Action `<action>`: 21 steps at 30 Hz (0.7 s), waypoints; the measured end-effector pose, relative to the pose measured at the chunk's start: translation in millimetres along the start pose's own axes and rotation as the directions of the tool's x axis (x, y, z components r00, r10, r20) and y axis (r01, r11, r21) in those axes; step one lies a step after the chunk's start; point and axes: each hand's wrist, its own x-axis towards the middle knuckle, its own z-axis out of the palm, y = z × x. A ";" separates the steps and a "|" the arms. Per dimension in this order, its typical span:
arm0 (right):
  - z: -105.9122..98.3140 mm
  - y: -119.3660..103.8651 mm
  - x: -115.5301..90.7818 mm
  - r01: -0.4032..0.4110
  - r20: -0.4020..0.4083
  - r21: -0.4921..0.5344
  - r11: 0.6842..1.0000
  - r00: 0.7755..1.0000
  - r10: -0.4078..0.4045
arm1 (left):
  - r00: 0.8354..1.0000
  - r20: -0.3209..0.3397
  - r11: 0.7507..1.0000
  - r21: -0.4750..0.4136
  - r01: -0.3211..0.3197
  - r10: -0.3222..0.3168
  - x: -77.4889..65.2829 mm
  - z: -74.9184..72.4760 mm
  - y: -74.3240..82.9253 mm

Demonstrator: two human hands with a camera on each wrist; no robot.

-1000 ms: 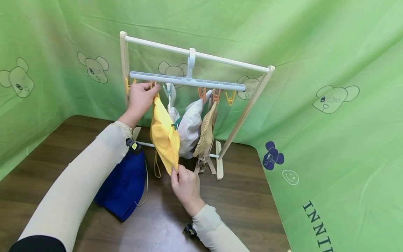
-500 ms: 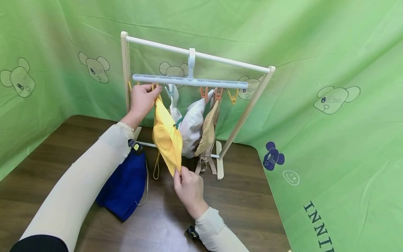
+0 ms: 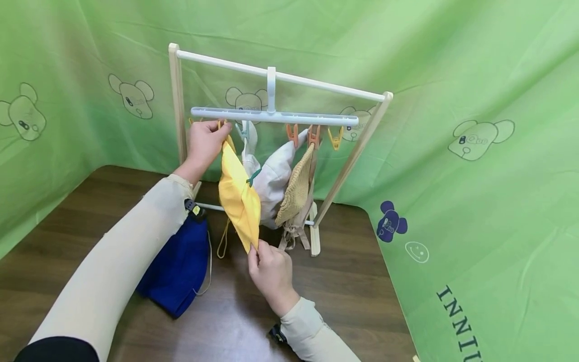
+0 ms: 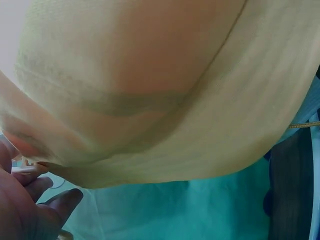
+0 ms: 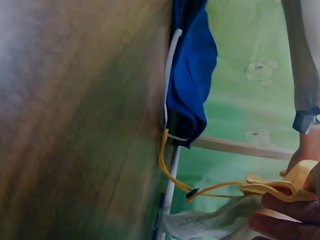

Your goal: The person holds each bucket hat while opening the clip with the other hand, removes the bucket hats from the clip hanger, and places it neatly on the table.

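Pinching with left hand (image 3: pixel 204 146) a yellow clip (image 3: pixel 220 124) atop yellow hat (image 3: pixel 238 201), with right hand (image 3: pixel 273 271) its lower edge (head view, below hanger (image 3: pixel 271 117)). By left-wrist view: thin, probably light. By right: floppy-looking; best held by edges, not cord (image 5: pixel 162 162).

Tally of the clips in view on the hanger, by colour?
Yellow clips: 3 (two partly hidden by the left hand)
Orange clips: 2
Light-blue clip: 1
Total: 6 in view
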 end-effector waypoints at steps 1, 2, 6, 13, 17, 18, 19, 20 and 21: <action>0.0 -0.5 0.1 0.009 -0.005 -0.004 1.000 1.000 -0.009 | 1.000 -0.001 1.000 -0.003 0.005 -0.005 -0.2 0.0 0.3; 0.0 -1.0 0.4 0.015 -0.008 -0.010 1.000 1.000 -0.015 | 1.000 -0.005 1.000 -0.004 0.012 -0.012 -0.1 -0.1 0.4; -1.0 -2.1 1.7 0.022 -0.020 -0.018 1.000 1.000 -0.022 | 0.999 -0.019 0.999 0.000 0.036 -0.036 -0.2 0.0 0.8; -4.3 -1.3 3.3 0.023 -0.023 -0.025 0.999 0.999 -0.024 | 0.999 -0.028 1.000 -0.003 0.023 -0.023 1.1 2.1 2.0; -6.0 -1.2 3.6 0.008 -0.027 -0.015 1.000 1.000 -0.009 | 0.999 -0.022 0.999 -0.005 0.037 -0.037 1.5 2.2 3.6; -6.5 -1.3 3.7 0.004 -0.028 -0.012 1.000 1.000 -0.005 | 0.999 -0.021 0.999 -0.002 0.037 -0.037 1.6 2.2 3.9; -7.1 -1.5 3.9 0.001 -0.028 -0.008 1.000 1.000 -0.001 | 0.999 -0.020 0.999 -0.003 0.037 -0.037 1.5 2.1 4.1; -7.9 -1.7 4.1 -0.005 -0.026 -0.004 1.000 1.000 0.005 | 0.999 -0.019 0.999 -0.004 0.037 -0.037 1.3 2.1 4.2; -8.7 -1.9 4.3 -0.010 -0.025 0.001 1.000 1.000 0.010 | 0.999 -0.018 0.999 -0.010 0.036 -0.036 1.0 2.1 4.3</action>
